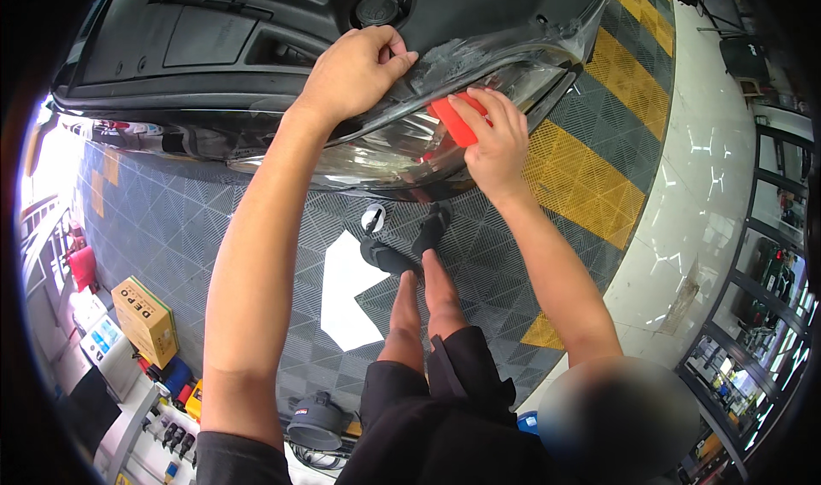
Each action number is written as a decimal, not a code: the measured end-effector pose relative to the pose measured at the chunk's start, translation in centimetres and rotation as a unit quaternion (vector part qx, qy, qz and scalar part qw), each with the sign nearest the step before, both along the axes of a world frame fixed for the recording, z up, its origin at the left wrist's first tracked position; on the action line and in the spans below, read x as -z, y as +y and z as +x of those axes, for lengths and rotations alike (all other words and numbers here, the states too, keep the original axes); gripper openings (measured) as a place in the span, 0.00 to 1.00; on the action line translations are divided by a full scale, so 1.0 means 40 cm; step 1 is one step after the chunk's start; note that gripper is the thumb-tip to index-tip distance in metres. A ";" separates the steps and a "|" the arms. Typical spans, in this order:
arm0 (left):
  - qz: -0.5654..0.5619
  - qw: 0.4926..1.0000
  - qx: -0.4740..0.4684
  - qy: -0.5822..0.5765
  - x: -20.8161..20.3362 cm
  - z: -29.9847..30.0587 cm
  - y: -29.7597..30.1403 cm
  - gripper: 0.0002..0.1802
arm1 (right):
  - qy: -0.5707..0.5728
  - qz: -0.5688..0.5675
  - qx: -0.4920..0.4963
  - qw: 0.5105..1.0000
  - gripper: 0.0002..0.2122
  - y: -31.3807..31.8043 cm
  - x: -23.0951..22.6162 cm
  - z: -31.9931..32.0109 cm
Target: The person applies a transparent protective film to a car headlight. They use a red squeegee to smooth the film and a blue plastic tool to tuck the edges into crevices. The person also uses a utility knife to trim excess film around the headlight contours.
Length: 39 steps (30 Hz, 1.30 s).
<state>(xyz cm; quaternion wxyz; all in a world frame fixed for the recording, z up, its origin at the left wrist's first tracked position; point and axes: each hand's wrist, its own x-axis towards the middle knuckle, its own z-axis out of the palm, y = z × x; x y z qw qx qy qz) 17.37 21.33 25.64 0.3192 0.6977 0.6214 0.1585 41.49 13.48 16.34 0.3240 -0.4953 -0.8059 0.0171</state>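
R hand [499, 145] grips red pad [453, 124] at headlight [385, 156], L hand [353, 70] part-curled, can't tell if holding anything; uneven press. could skid pad.

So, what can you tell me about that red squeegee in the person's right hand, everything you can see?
The red squeegee is a flat, bright red piece, apparently plastic or rubber. The right hand grips it, with fingers covering part of its upper right side. It sits slanted over the car headlight and seems to meet the lens, though the exact contact is unclear. Its underside is hidden.
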 end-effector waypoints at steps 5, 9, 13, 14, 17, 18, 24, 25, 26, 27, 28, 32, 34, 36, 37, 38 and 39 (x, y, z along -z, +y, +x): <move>0.054 0.998 0.023 0.017 0.002 0.006 -0.001 0.20 | -0.010 0.014 0.014 1.000 0.27 0.020 -0.011 -0.014; 0.012 0.999 0.028 0.011 0.002 0.002 0.015 0.22 | -0.001 0.001 -0.015 1.000 0.26 -0.020 -0.033 -0.020; -0.001 0.999 0.032 0.014 0.004 -0.003 0.009 0.21 | -0.019 0.016 -0.045 0.999 0.25 -0.062 -0.031 -0.070; -0.011 1.000 0.027 0.007 0.003 -0.006 0.008 0.22 | -0.032 0.009 -0.005 0.999 0.25 -0.037 -0.019 -0.047; -0.048 0.998 0.029 -0.010 -0.005 0.002 0.022 0.22 | -0.031 -0.037 0.152 0.987 0.26 0.044 -0.003 0.086; -0.061 0.998 0.030 -0.014 -0.010 0.003 0.027 0.22 | -0.034 -0.042 0.156 0.986 0.26 0.042 -0.007 0.092; -0.081 0.996 0.021 -0.023 -0.003 -0.017 0.044 0.22 | -0.031 -0.023 0.027 0.999 0.24 -0.065 -0.044 -0.060; -0.088 0.996 0.020 -0.027 -0.004 -0.020 0.048 0.22 | -0.020 -0.024 0.040 0.999 0.24 -0.036 -0.026 -0.041; -0.106 0.994 0.020 -0.025 -0.020 -0.016 0.048 0.23 | -0.021 -0.039 0.097 0.994 0.23 0.003 -0.007 0.005; -0.097 0.995 0.025 -0.030 -0.012 -0.016 0.050 0.23 | -0.021 -0.053 0.151 0.987 0.23 0.052 0.015 0.069; -0.092 0.995 0.023 -0.028 -0.020 0.000 0.052 0.23 | 0.011 -0.027 0.189 0.982 0.23 0.095 0.050 0.137; -0.060 0.998 0.014 -0.029 -0.007 0.008 0.032 0.20 | 0.029 -0.037 0.151 0.987 0.25 0.119 0.038 0.167; -0.081 0.997 0.002 0.010 -0.026 0.027 0.034 0.18 | 0.060 -0.047 0.086 0.993 0.30 0.091 0.048 0.136; -0.112 0.994 -0.016 -0.008 -0.041 0.037 0.030 0.17 | 0.086 -0.048 0.119 0.988 0.28 0.122 0.096 0.180; -0.130 0.991 -0.024 -0.029 -0.036 0.025 0.034 0.16 | 0.099 -0.048 0.135 0.985 0.27 0.140 0.121 0.201; -0.132 0.989 -0.029 -0.061 -0.043 0.031 0.034 0.16 | 0.115 -0.050 0.138 0.982 0.28 0.157 0.134 0.217; -0.138 0.988 -0.030 -0.057 -0.042 0.035 0.032 0.16 | 0.112 -0.050 0.132 0.984 0.28 0.161 0.146 0.230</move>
